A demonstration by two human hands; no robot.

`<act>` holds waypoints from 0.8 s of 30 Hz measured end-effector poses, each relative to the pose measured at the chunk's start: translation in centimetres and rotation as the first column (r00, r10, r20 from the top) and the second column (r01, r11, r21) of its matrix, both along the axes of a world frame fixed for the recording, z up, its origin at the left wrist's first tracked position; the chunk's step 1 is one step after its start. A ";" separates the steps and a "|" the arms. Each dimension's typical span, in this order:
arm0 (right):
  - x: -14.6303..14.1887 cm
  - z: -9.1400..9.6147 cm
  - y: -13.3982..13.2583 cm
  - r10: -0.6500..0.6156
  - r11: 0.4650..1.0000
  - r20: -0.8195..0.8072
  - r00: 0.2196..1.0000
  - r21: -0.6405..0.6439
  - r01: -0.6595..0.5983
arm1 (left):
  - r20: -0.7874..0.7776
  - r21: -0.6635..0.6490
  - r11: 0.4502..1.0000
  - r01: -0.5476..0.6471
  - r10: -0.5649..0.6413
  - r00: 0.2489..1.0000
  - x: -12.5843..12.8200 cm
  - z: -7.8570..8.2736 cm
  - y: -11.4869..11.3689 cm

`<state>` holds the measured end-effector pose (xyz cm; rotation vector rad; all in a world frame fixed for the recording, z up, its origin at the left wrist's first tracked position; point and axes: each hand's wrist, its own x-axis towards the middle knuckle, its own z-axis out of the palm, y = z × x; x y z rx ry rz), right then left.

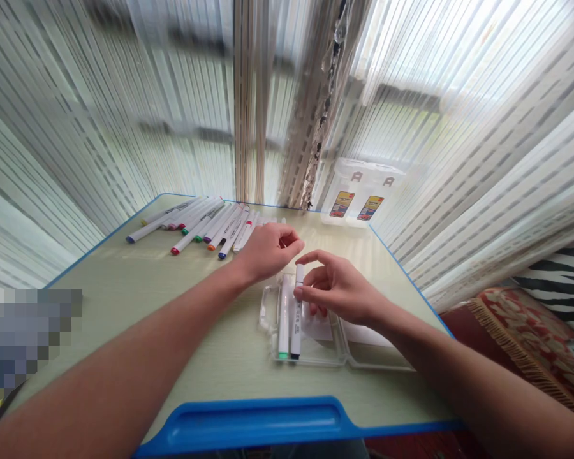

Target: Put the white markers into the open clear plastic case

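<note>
My right hand has its thumb and index finger on a white marker with a black end, its lower end in the open clear plastic case. Just left of it, a white marker with a mint-green end lies lengthwise in the same compartment. Above the case's far side hovers my left hand, fingers curled inward and thumb close to the index finger; whatever it may hold is hidden. Beyond the left hand, several white markers with coloured ends lie in a loose row, some partly covered by that hand.
Another clear case with two coloured labels stands at the table's back right corner. The pale green table has a blue rim and a blue front trough. String curtains hang behind. A patterned cloth-covered seat is at right.
</note>
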<state>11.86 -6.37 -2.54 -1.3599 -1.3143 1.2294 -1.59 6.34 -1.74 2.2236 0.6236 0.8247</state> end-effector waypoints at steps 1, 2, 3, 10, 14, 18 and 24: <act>0.0 0.0 0.0 -0.002 1.000 0.012 1.000 -0.006 0.002 | -0.002 0.006 1.000 -0.004 0.004 1.000 0.0 0.0 0.0; 0.0 0.0 0.0 -0.008 1.000 0.027 1.000 -0.013 0.008 | -0.006 0.012 1.000 -0.009 0.009 1.000 0.0 0.0 0.0; 0.0 0.1 0.1 -0.018 1.000 0.045 0.999 -0.018 0.019 | -0.010 0.019 1.000 -0.014 0.015 1.000 0.0 0.0 0.0; 0.0 0.6 0.0 -0.039 0.997 0.226 0.973 -0.056 0.053 | -0.083 0.093 0.995 0.032 -0.024 0.996 0.0 -0.1 0.0; 0.0 0.6 -0.1 0.006 0.999 0.295 0.956 -0.047 0.008 | -0.132 0.076 0.986 0.145 -0.135 0.982 -0.1 0.0 -0.1; 0.1 0.4 -0.1 0.005 0.999 0.298 0.954 -0.052 0.011 | -0.143 0.046 0.980 0.195 -0.187 0.972 -0.3 0.2 -0.2; 0.9 0.7 -0.1 -0.111 0.988 0.472 0.874 0.151 0.045 | -0.134 -0.041 0.970 0.239 -0.242 0.961 -0.6 0.5 0.2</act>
